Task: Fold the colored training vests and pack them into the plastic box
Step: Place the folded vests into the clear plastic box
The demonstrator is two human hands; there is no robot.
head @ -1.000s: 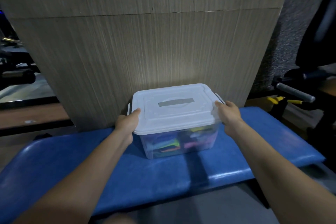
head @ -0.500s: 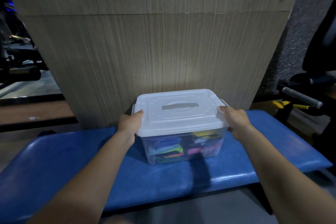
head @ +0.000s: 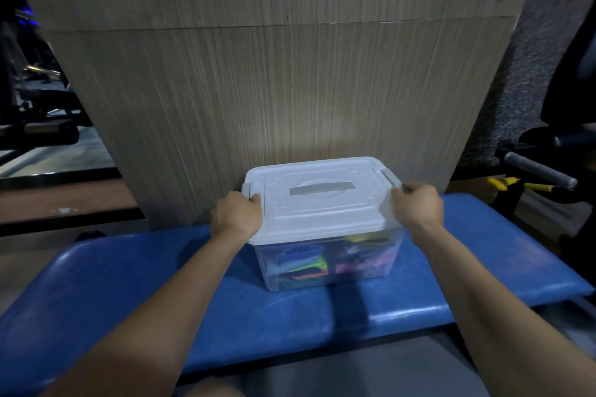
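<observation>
A clear plastic box [head: 325, 263] with a white lid [head: 317, 200] stands on the blue padded bench [head: 225, 306]. Folded coloured vests [head: 304, 264] in blue, green, orange and pink show through its front wall. My left hand [head: 237, 214] grips the lid's left edge by the grey latch [head: 246, 188]. My right hand [head: 417, 205] grips the lid's right edge, fingers curled over the right grey latch [head: 390, 177]. A grey handle [head: 321, 188] lies flat in the lid's middle.
A tall wood-grain counter panel [head: 274, 90] rises directly behind the box. Gym equipment with a grey padded bar [head: 538, 169] and yellow parts stands at the right. Dark machines [head: 38, 126] are at the left. The bench's front edge runs below my forearms.
The view shifted a little. My right hand slid back along the lid's edge onto the right latch, and my left fingers curled over the left latch. The box stays on the bench.
</observation>
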